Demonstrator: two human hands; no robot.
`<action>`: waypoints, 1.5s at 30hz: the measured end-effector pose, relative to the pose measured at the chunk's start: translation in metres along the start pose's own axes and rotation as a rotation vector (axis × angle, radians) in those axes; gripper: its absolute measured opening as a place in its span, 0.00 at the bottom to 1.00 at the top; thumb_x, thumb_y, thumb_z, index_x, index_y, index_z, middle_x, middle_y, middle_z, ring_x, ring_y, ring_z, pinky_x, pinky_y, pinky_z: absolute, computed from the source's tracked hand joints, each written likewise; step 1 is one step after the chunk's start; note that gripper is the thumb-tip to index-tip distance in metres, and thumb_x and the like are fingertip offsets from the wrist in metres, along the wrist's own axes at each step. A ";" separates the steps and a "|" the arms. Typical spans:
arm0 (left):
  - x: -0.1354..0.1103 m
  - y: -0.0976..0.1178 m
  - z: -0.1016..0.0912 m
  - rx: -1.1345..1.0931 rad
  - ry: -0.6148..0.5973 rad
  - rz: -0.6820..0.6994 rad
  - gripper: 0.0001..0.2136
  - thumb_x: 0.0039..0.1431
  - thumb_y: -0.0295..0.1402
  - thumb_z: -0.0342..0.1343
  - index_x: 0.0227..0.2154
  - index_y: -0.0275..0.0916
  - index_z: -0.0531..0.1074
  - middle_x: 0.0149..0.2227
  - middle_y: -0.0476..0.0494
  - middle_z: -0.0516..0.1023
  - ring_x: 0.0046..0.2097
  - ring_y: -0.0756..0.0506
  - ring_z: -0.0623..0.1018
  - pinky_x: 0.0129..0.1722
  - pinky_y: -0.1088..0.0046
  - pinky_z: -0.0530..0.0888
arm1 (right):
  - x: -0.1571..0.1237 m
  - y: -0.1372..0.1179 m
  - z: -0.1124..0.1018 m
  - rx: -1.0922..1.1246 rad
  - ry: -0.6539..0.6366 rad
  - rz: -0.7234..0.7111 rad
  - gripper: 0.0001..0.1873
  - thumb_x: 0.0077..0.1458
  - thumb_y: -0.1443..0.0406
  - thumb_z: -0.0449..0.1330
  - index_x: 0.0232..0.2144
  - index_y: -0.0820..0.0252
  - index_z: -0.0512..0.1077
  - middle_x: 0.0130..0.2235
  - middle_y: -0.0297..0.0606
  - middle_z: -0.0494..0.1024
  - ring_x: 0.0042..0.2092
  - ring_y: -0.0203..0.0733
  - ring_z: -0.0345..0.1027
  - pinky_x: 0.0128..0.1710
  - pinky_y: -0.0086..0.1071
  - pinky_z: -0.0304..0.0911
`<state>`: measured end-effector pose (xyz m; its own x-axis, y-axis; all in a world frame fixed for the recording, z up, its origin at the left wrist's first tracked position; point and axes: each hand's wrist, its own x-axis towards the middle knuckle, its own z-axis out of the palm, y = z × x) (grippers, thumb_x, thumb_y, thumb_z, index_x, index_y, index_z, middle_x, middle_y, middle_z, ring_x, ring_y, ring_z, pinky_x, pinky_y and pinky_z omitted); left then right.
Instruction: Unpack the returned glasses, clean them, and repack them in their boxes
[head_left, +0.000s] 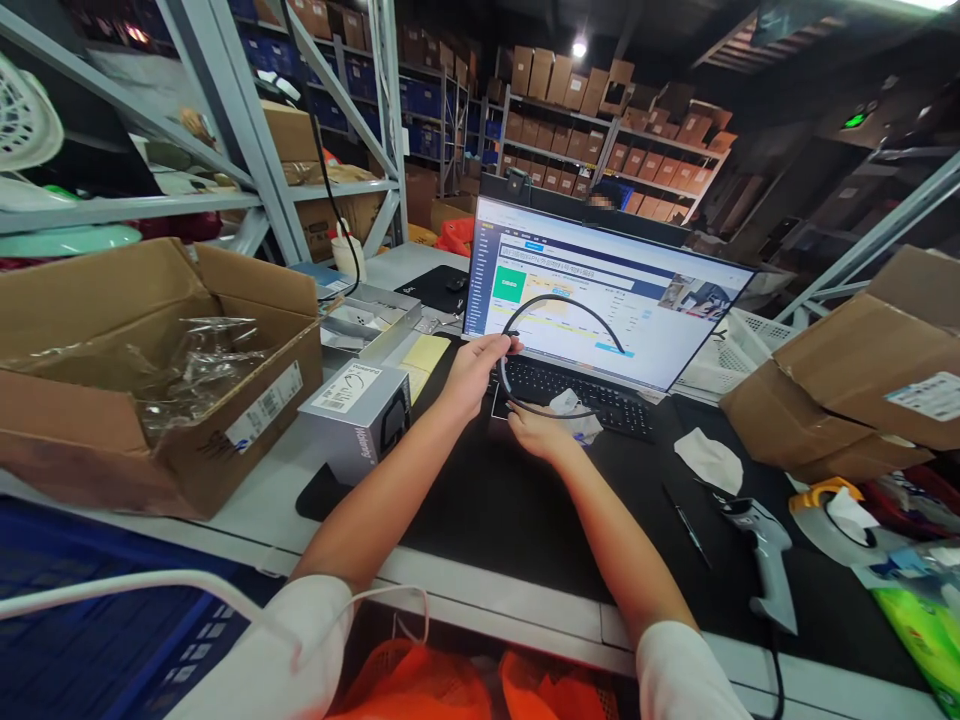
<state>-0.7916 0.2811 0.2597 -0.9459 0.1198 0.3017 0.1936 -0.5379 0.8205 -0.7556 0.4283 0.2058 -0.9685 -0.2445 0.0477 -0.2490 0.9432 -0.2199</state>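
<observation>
A thin black cable (551, 298) curves in an open loop in front of the lit monitor (577, 290). My left hand (477, 374) is closed, its thumb and fingers pinching the loop's left side. Lower down, my right hand (541, 430) holds the bottom of the loop, fingers closed around it and partly hidden. One end of the cable hangs free before the screen, while the other stretches out over a crumpled clear plastic bag (576, 415). Behind the hands lies a black keyboard (630, 408). A grey product box (356, 425) stands left of my left forearm.
An open cardboard box (255, 400) with clear plastic wrap sits at left. On the black mat at right are a barcode scanner (766, 560), a pen (688, 530) and a white cloth-like piece (709, 460). Tape (832, 510) and another carton (855, 370) lie beyond.
</observation>
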 end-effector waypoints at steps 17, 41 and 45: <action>0.002 -0.028 0.000 -0.117 -0.483 -0.805 0.24 0.60 0.51 0.55 0.31 0.31 0.80 0.30 0.35 0.83 0.37 0.40 0.83 0.35 0.71 0.73 | -0.070 0.068 -0.070 0.351 0.983 -0.181 0.18 0.69 0.56 0.51 0.40 0.57 0.77 0.38 0.42 0.80 0.41 0.45 0.75 0.44 0.39 0.68; -0.023 -0.030 0.012 0.245 -0.364 0.487 0.20 0.60 0.50 0.62 0.48 0.42 0.76 0.49 0.36 0.82 0.56 0.37 0.79 0.57 0.56 0.75 | -0.091 0.047 -0.082 0.634 0.770 -0.276 0.17 0.68 0.52 0.55 0.44 0.55 0.77 0.38 0.39 0.80 0.37 0.41 0.74 0.39 0.35 0.68; -0.011 -0.033 0.008 0.146 -0.215 0.378 0.20 0.58 0.49 0.65 0.46 0.40 0.77 0.46 0.38 0.83 0.51 0.40 0.82 0.54 0.63 0.76 | -0.089 0.108 -0.101 0.506 0.547 0.073 0.33 0.66 0.48 0.55 0.67 0.52 0.61 0.47 0.39 0.81 0.46 0.43 0.75 0.49 0.35 0.68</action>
<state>-0.7855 0.3040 0.2333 -0.7295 0.1162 0.6740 0.5636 -0.4561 0.6887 -0.6969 0.5744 0.2761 -0.8815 0.0861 0.4642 -0.2772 0.7016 -0.6565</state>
